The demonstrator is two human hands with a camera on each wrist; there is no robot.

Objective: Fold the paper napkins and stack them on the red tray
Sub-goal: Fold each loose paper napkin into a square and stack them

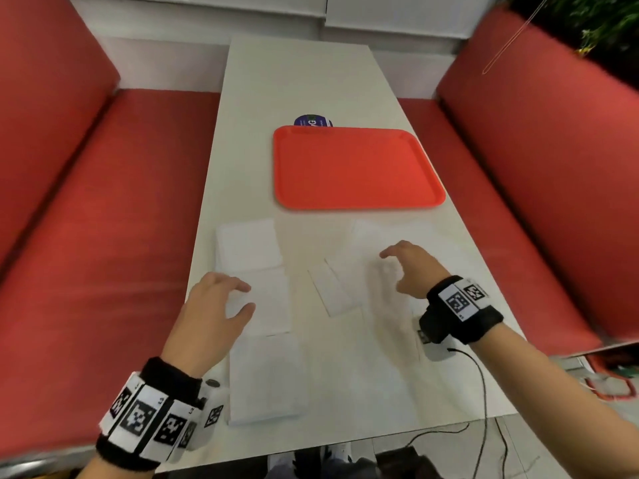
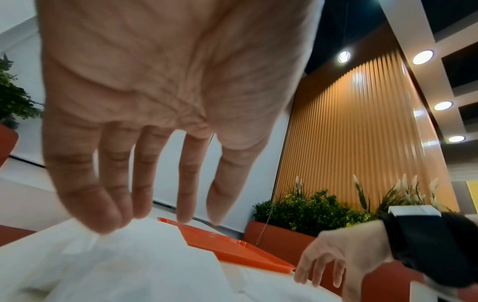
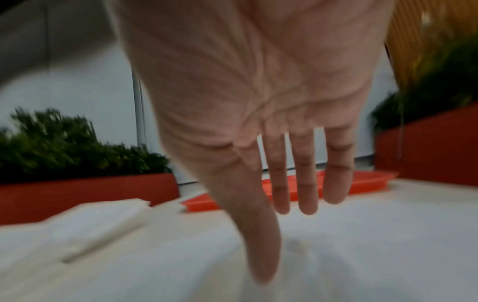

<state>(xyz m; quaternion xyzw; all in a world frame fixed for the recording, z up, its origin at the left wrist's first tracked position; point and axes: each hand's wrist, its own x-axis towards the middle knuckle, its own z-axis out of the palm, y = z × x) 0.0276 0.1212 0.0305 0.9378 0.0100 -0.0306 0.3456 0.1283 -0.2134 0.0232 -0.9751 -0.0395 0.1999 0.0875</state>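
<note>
Napkins (image 1: 254,274) lay flat and white on the table (image 1: 311,81), in the lower half of the head view, some on the left side in a row and one big one (image 1: 397,264) spread out at the right. Above them, in the middle of the frame, sat the red tray (image 1: 356,167), with nothing on it. The left hand (image 1: 211,309) hung just over the left napkins with its fingers spread and loose, holding nothing. The right hand (image 1: 411,267) hung over the big napkin, also spread wide and holding nothing. It looked like the first fold had not begun. To do it well, the person should probably pinch two corners of one napkin only, bring them over to meet the other two corners, and press the crease flat. Thin paper may stick together, so lifting slowly would help.
</note>
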